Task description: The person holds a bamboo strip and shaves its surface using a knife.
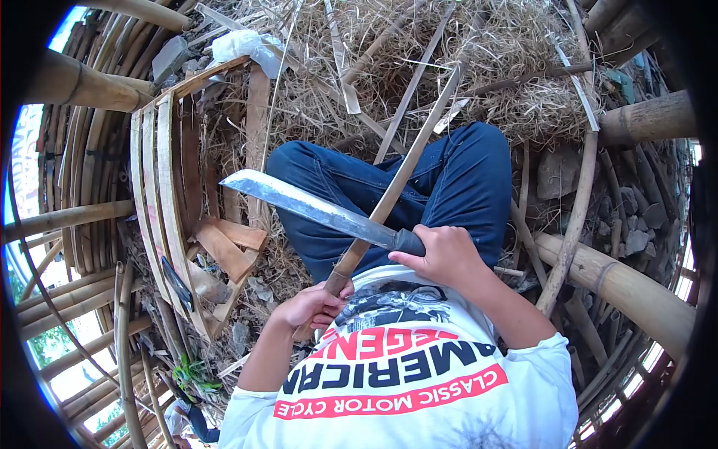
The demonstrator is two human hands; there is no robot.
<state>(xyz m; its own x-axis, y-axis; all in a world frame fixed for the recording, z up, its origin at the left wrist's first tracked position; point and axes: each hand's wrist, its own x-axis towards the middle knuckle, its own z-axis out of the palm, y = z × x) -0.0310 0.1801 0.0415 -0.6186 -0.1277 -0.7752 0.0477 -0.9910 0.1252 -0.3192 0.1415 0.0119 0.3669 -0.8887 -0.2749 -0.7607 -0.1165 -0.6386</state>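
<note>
My right hand (447,257) is wrapped round the dark handle of a machete (310,207), whose long, broad blade points to the left. The blade lies across a bamboo strip (404,179), overlapping it close to the handle. Near my waist, my left hand (313,307) is closed round the lower end of that strip. From there the strip slants up and away over my crossed legs (464,179) in blue jeans, its far end over the shavings.
Thin bamboo shavings (516,97) cover the ground ahead. A wooden crate (161,187) stands at my left, wood pieces (228,247) beside it. Thick bamboo poles (621,288) and stones (559,172) lie at right. A white plastic bag (247,49) is at the far left.
</note>
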